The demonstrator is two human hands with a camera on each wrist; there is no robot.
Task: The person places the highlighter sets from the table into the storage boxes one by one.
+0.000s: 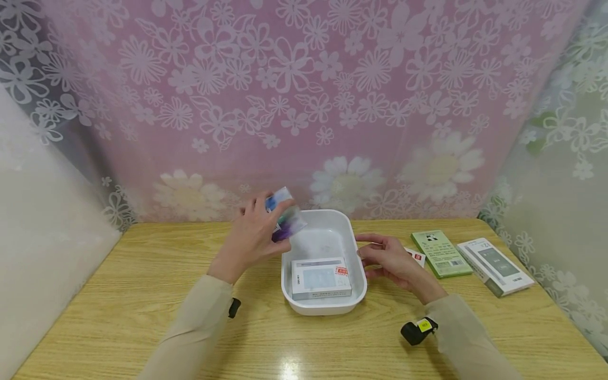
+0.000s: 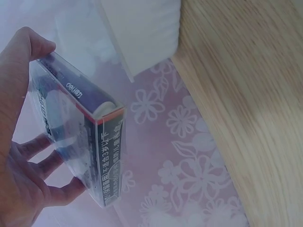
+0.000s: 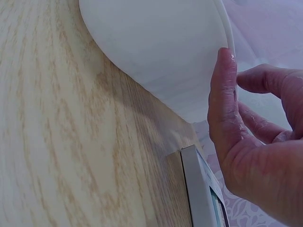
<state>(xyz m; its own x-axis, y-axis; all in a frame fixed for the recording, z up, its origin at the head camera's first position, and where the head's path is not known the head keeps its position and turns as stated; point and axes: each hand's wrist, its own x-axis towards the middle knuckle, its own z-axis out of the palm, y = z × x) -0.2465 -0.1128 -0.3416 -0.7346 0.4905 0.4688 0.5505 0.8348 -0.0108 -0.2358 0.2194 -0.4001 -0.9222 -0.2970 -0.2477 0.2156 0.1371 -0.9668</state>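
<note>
My left hand [image 1: 254,227] holds a small clear plastic deli box [image 1: 287,216], tilted, over the left rim of a white tub [image 1: 328,309]. In the left wrist view the box [image 2: 90,127] shows purple contents and a dark, printed edge; what is inside cannot be made out. A flat white box [image 1: 320,279] with a grey panel and red sticker lies in the tub's near half. On the tub's right side, my right hand [image 1: 391,261] has its thumb and fingers bent at the rim. Seen from the right wrist, the thumb [image 3: 222,90] lies against the outer wall.
Right of the tub lie a green box [image 1: 442,253] and a white box with a dark grey panel [image 1: 496,266]. A white packet with a red mark [image 1: 416,257] is partly hidden behind the right hand. A flowered curtain [image 1: 304,105] hangs behind the wooden table [image 1: 166,264].
</note>
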